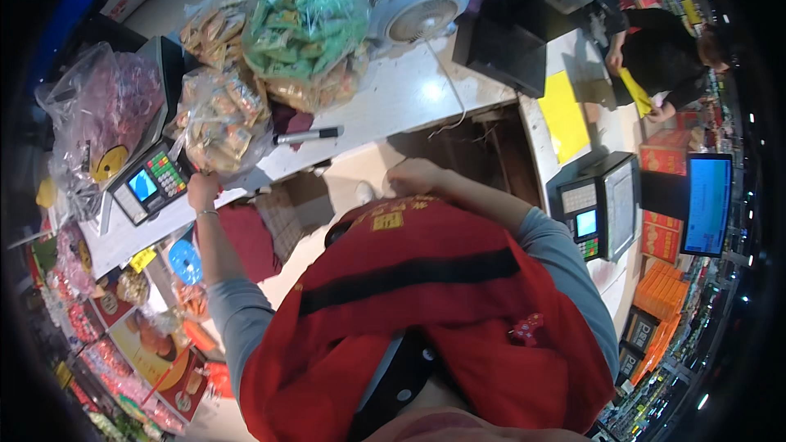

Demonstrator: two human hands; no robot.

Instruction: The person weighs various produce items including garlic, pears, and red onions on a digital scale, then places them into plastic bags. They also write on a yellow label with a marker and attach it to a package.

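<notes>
My left hand (202, 190) is at the counter's front edge, against the corner of a scale's keypad (151, 183) and just below a clear plastic bag of small wrapped packets (224, 126). Its fingers are partly hidden, so a grip on the bag or the edge cannot be made out. In front of my red apron (393, 258), my right hand (412, 177) is curled into a fist, with nothing visible in it. A black-and-white marker pen (308, 135) lies on the white counter (381, 89) between the two hands, farther from me.
Behind the packets are a green bag of packets (304, 24) and a white fan (424, 9), its cord trailing over the counter. A pinkish bag (116, 98) rests on the left scale. To the right are yellow paper (564, 116), another scale (599, 209) and a person (666, 55) holding something yellow.
</notes>
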